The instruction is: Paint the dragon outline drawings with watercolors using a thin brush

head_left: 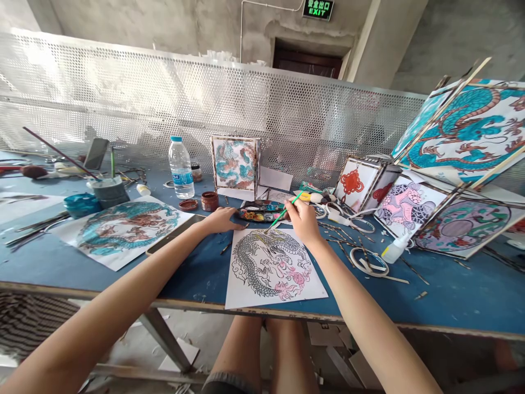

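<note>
A white sheet with a dragon drawing [273,268], partly coloured grey and pink, lies at the near edge of the blue table [451,290]. My right hand [302,218] is closed on a green paintbrush [287,210] whose tip points down at the sheet's top edge. My left hand [221,220] rests on the table with its fingers against a paint palette [259,211] that lies just beyond the sheet.
A water bottle [181,167], small brown paint pots [209,200], a painted square panel [235,163], a teal dragon sheet [123,227], a grey cup of brushes [109,189] and a glue bottle [394,250] lie around. Painted lantern panels [463,131] crowd the right. A perforated metal screen [123,98] backs the table.
</note>
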The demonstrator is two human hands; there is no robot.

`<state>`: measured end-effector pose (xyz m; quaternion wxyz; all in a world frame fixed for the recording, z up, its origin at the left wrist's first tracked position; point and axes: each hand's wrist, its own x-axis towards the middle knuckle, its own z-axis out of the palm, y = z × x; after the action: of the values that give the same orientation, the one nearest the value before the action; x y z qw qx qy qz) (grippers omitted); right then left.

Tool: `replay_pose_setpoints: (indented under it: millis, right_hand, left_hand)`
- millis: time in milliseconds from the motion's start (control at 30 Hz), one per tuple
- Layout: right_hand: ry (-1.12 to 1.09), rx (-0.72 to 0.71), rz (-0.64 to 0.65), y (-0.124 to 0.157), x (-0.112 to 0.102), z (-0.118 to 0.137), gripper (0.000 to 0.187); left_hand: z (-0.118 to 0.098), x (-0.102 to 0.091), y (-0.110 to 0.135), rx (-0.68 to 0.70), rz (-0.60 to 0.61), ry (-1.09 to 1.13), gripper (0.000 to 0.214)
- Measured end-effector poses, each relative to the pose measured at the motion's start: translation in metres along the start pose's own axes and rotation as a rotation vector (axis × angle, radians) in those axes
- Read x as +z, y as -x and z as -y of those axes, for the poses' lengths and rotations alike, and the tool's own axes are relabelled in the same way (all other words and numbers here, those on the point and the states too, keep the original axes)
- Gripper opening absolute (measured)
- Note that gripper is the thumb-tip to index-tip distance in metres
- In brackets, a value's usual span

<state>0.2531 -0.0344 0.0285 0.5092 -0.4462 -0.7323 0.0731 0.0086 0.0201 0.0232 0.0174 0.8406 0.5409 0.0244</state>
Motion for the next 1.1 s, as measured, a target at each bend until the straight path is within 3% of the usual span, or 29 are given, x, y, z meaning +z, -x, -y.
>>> replay_pose_setpoints:
  millis: [233,400,1100]
  right_hand:
    - [0.076,-0.009,-0.051,-0.0012,-0.0025,-0.0023,0.028]
    - [0.071,-0.017,-0.012,-0.0007,-0.0017,-0.0014,0.03]
    - [0.181,-0.042,-0.052,-0.0021,-0.0056,-0.0032,0.033]
  left_hand:
    - [-0.0004,-0.0006,0.0006,-0.006,0.009,0.008,0.074]
    - [0.0017,0.0012,-0.0007,0.0,0.009,0.009,0.075]
    - [0.001,0.0005,-0.0002,-0.008,0.015,0.005,0.074]
